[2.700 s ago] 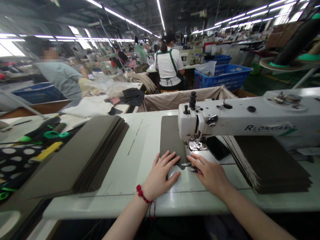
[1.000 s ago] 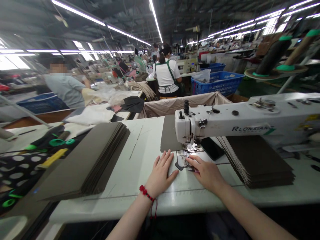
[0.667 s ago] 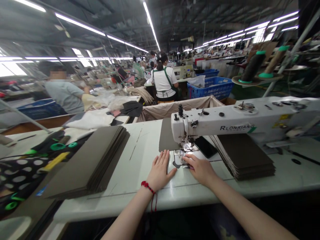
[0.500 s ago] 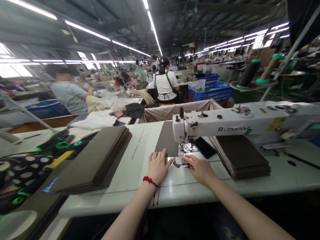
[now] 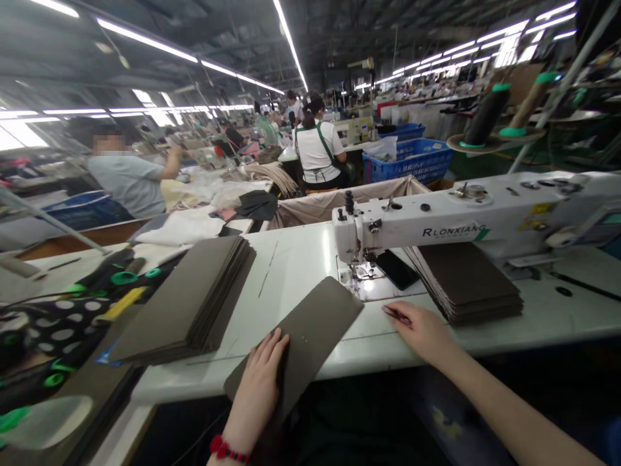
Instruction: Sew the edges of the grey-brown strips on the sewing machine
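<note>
left hand [image 5: 255,388] grasps dark panel [image 5: 303,336] while right hand [image 5: 422,333] keeps its grip closed on small snips [image 5: 396,315].

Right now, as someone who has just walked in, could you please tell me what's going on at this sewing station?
A person is working at a RLONXIANG sewing machine. Their left hand holds a long taupe panel over the front edge of the white sewing table, clear of the needle. Their right hand rests on the table, with small snips between its fingers. Stacks of matching panels lie left and right of the machine.
</note>
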A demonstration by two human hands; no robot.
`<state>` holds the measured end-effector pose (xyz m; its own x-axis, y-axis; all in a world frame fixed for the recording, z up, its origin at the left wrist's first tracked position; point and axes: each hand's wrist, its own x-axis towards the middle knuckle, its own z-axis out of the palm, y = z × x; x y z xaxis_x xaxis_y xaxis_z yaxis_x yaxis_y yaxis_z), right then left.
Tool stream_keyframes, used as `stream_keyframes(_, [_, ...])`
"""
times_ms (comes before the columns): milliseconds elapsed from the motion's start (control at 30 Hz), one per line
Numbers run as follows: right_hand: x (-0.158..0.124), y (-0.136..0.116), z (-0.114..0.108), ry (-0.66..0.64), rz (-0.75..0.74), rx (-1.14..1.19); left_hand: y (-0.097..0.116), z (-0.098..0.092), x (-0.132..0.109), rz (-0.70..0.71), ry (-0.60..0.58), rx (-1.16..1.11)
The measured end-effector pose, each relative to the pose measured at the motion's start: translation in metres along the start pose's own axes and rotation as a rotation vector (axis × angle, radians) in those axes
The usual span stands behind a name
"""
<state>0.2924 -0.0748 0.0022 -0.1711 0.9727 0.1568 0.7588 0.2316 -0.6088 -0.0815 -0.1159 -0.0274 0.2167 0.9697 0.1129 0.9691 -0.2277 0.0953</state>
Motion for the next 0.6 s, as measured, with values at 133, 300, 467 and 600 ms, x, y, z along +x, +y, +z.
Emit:
stream_keyframes(133, [-0.054, 0.007, -0.002, 0.016, 0.205, 0.206, -0.001, -0.003, 0.006, 0.149, -0.050, -0.207])
stream_keyframes(300, [-0.102, 0.008, 0.012, -0.007, 0.338, 0.204, 0.016, -0.010, 0.053, 0.346, -0.115, -0.337])
stream_keyframes(467, [-0.124, 0.015, 0.019, 0.027, 0.369, 0.178, 0.084, -0.018, 0.064, 0.349, 0.009, -0.335])
stream_keyframes(600, [-0.128, 0.013, 0.019, 0.014, 0.364, 0.110, 0.161, -0.004, 0.043, 0.449, -0.012, -0.402])
